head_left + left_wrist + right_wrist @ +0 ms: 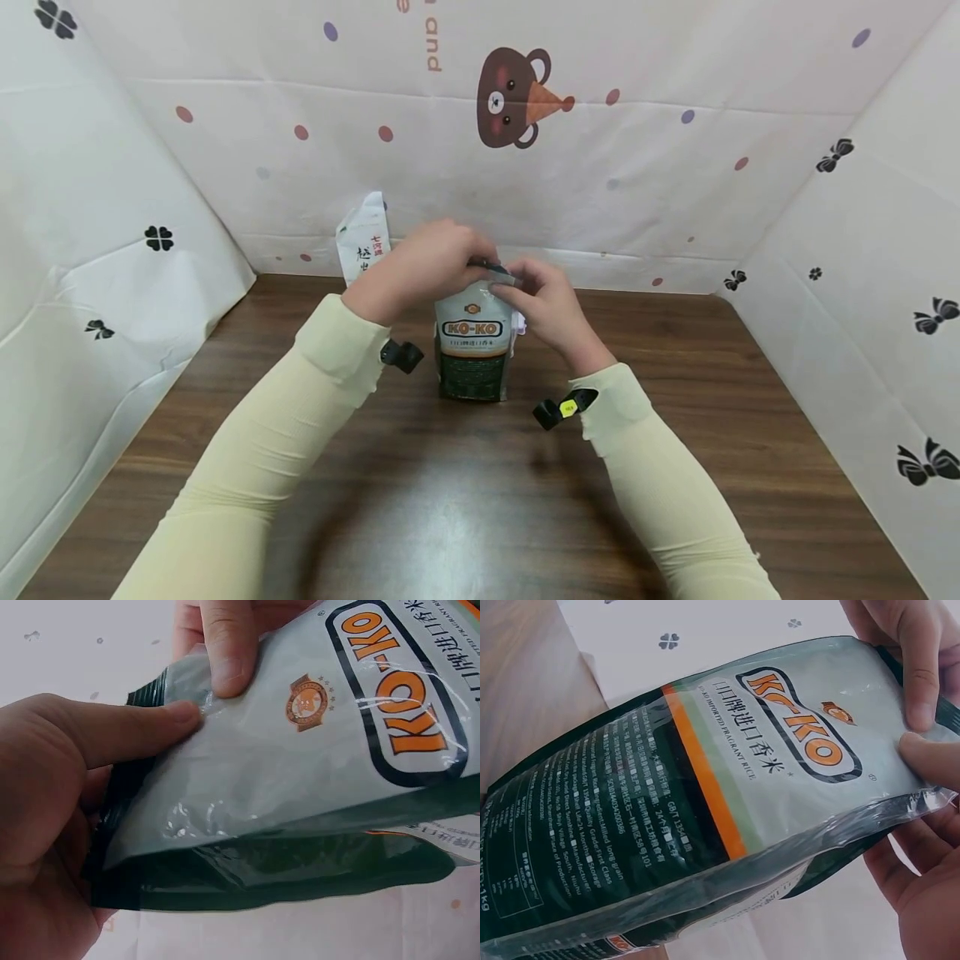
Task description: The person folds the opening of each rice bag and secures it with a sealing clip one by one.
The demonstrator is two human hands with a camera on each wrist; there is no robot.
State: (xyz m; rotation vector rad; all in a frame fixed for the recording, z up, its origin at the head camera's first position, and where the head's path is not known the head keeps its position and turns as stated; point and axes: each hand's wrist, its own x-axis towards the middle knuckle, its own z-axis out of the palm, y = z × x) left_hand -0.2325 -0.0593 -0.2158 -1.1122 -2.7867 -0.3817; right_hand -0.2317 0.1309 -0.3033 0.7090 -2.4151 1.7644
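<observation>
A bag of rice (472, 367) with a pale green upper part, a dark green lower part and a KO-KO label stands upright on the table. My left hand (438, 258) pinches its top edge from the left, thumb on the front and fingers behind. From the right, my right hand (551, 304) pinches the same top edge, its thumb pressed on the front face. In the left wrist view the two thumbs lie close together near the dark top strip of the bag (247, 765). The right wrist view shows the printed front of the bag (630, 802).
Behind my left hand, a white package (363, 242) with red and black characters stands near the back wall. A small pale purple thing (521, 323) shows at the bag's right side. The brown wooden table (675, 400) is bounded by patterned white sheets (615, 200) at back and sides.
</observation>
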